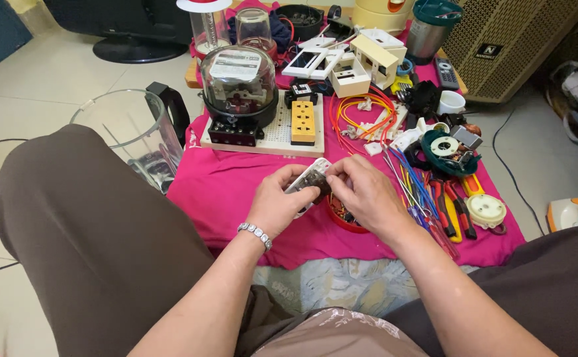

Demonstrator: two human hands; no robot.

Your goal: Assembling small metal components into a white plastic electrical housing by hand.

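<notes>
Both hands hold a small white electrical module point(310, 180) above the pink cloth point(236, 192). The left hand point(277, 206) grips its body; the right hand point(362, 192) pinches its end, apparently on a small part. A slip may drop pieces into the red bowl point(343, 219) beneath.

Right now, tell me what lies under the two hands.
Under the left hand and right hand, the pink cloth and a red bowl's rim show. The bowl's contents are mostly covered.
</notes>
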